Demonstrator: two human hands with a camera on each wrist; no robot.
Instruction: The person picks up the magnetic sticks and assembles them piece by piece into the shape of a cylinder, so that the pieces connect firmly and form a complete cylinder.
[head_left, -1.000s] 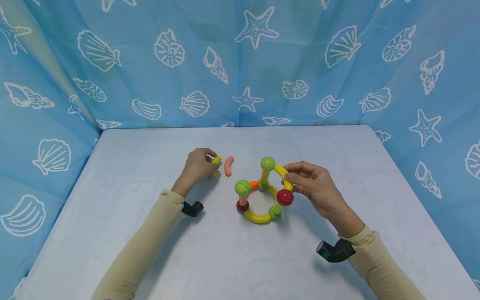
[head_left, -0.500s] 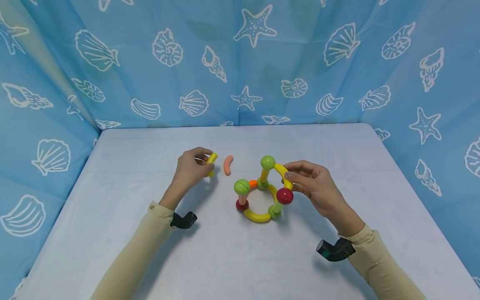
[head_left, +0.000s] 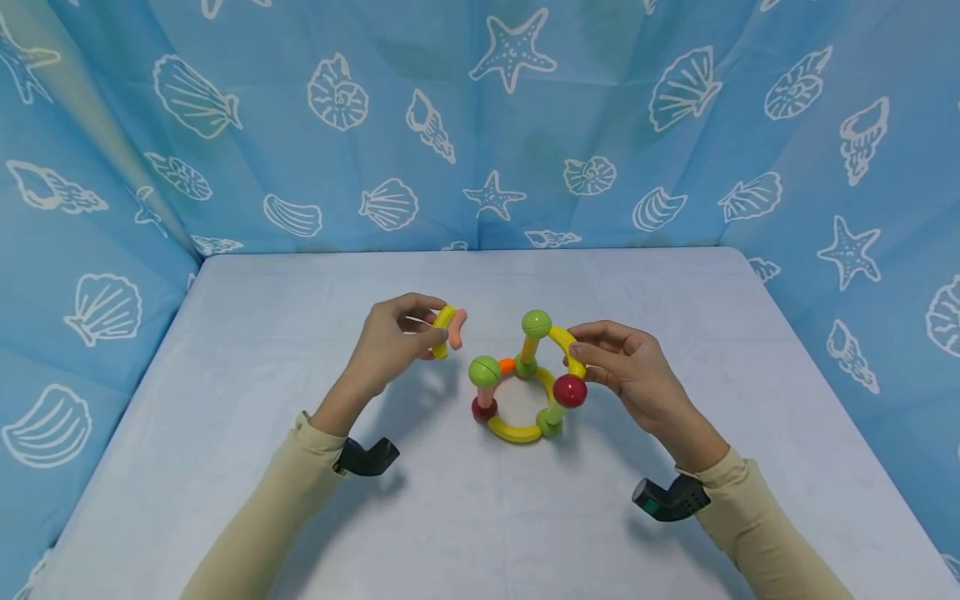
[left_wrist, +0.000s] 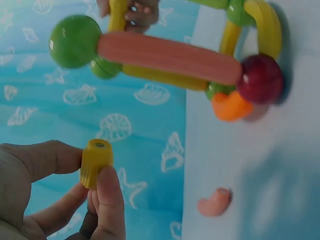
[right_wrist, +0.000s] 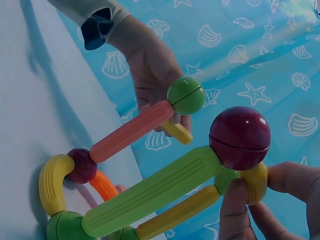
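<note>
My left hand [head_left: 392,343] pinches a loose yellow curved magnetic rod [head_left: 444,323] above the table; its end faces the camera in the left wrist view. A toy frame of rods and balls stands to its right. Its base is a ring of curved rods, with pink, green and yellow uprights. Two green balls and a dark red ball [head_left: 570,390] top these uprights. My right hand [head_left: 632,367] grips the yellow curved rod [head_left: 561,338] that joins the red ball to the rear green ball [head_left: 536,324]. The pink upright [left_wrist: 170,55] carries the other green ball [left_wrist: 75,41].
A salmon-coloured curved rod [head_left: 459,327] lies on the white-covered table [head_left: 480,517], just beyond the loose yellow one. Blue curtains [head_left: 480,125] with white shell prints stand behind the table and at both sides.
My left hand has lifted the yellow curved rod, drawn it left, then brought it back right beside the salmon-coloured one. The right hand and the toy frame stay in place.
</note>
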